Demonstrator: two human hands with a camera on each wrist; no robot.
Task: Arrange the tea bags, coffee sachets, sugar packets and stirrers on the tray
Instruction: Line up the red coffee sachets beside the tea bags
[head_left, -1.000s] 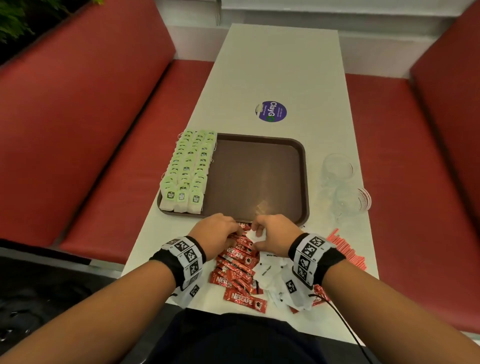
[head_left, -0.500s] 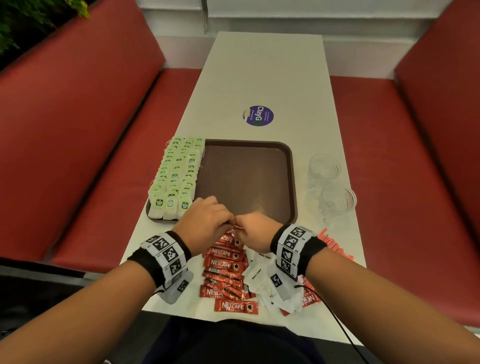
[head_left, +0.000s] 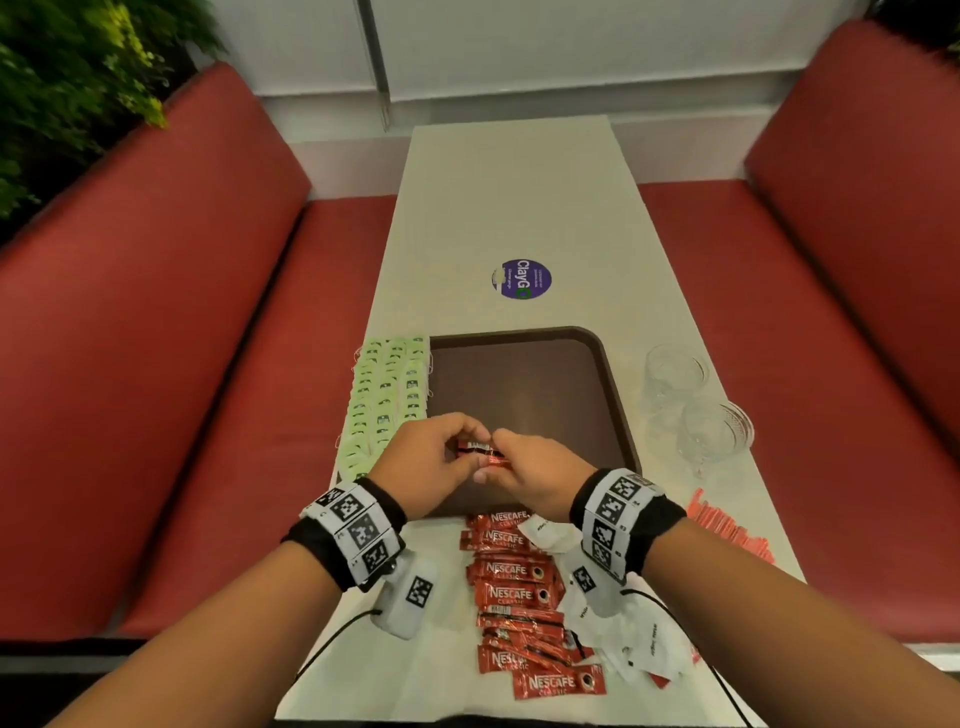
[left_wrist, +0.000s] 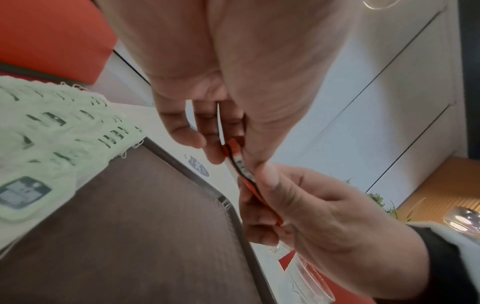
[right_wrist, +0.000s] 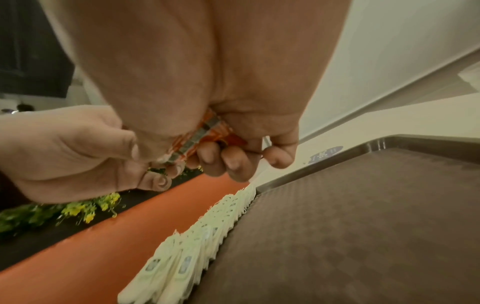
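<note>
Both hands (head_left: 480, 460) grip sachets (head_left: 480, 453), maybe several, over tray (head_left: 613, 395).

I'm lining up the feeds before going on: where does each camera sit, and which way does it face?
Head: worn on the head, looks forward and down the table; shows both forearms.
Left wrist: under the left hand, faces the right hand across the tray.
Right wrist: under the right hand, faces the left hand, tea bags.
All share the coffee sachets both hands pinch.

Dim, warm indoor light, soft shadows; wide-angle bending at the edges; both wrist views are motion-blurred and grainy.
</note>
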